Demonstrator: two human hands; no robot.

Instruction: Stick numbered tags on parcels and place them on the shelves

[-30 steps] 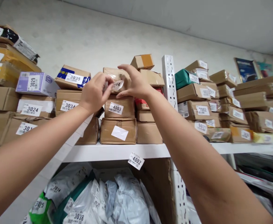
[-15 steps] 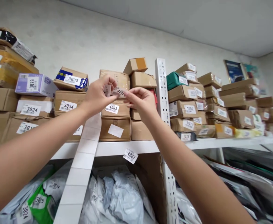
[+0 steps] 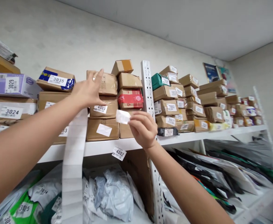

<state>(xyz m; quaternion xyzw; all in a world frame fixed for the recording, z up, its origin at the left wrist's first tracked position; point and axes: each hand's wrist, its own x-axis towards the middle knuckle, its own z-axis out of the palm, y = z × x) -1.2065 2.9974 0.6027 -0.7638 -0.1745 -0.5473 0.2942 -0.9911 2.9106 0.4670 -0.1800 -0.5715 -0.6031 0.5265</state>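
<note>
My left hand (image 3: 88, 91) is raised at the top brown box (image 3: 109, 84) of a stack, its thumb and forefinger spread. From beneath it hangs a long strip of white labels (image 3: 73, 149); the fingers on the strip are hidden. Pinched in my right hand (image 3: 144, 127) is a single white label (image 3: 122, 117), held in front of the shelf with no print readable. Beside my left thumb is a box labelled 4003 (image 3: 112, 107). Below that sits a box with a blank white label (image 3: 114, 133). A 4002 label (image 3: 119, 153) sticks to the shelf edge.
A white perforated post (image 3: 146, 84) rises right of the stack. Further boxes (image 3: 170, 107) line the white shelf (image 3: 136, 144) on both sides. Bagged parcels (image 3: 115, 193) fill the level below. A red box (image 3: 130, 99) stands near the post.
My hands have separated: the right moved down and right with the label, while the left opened its thumb and forefinger by the top box. The view has shifted to the right.
</note>
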